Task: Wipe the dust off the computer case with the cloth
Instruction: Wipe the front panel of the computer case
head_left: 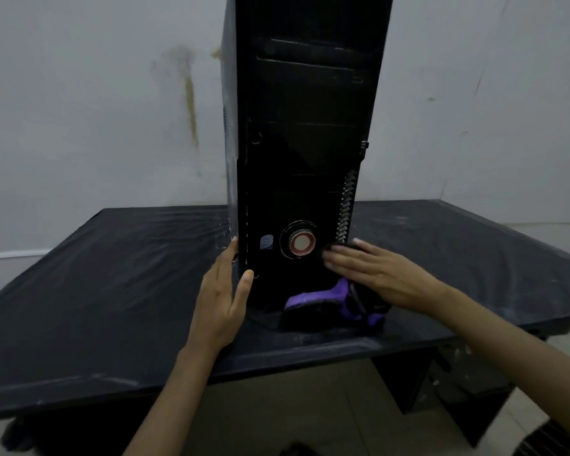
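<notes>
A black computer case (303, 143) stands upright on a dark table (112, 291), near its front edge, with the front panel facing the camera. Low on this panel there is a round button with a red ring (299, 242) and, just left of it, a small blue sticker (266, 242). A row of vent slits (347, 205) runs along the right edge of the panel.

The left hand (222, 301) rests on the lower left corner of the case, fingers spread flat and the thumb lying on the front panel; its grip is apart, clamped on nothing. The right hand (372, 273) presses a purple and black cloth (336, 301) against the lower right part of the front panel. Its fingers are stretched out flat over the cloth, not curled around it, and the loose end of the cloth hangs down to the table. The table surface shows pale dusty streaks. Behind the case is a grey wall (79, 110) with a yellowish stain.
</notes>
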